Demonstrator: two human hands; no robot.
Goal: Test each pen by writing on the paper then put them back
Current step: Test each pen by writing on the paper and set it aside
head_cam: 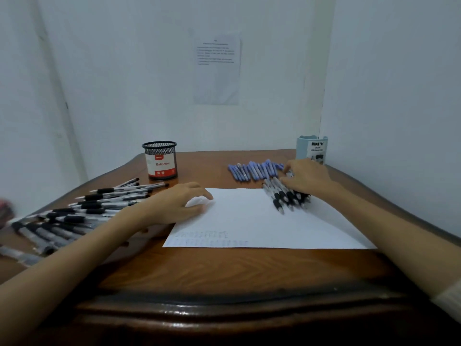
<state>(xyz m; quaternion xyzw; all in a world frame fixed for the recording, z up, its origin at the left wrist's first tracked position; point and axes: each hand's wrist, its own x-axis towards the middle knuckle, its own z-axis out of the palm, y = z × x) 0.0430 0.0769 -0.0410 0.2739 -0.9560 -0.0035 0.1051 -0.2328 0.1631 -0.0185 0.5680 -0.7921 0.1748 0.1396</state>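
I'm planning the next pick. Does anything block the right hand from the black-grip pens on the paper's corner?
Nothing visible does: the right hand lies directly on those pens, at the far right corner of the paper.

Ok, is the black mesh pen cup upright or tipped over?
Upright: the mesh cup stands on its base on the table, open rim facing up and its label reading level.

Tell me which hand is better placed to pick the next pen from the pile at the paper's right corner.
Right. The right hand lies on that pile of pens; the left hand rests on the paper at its far left corner, away from the pile.
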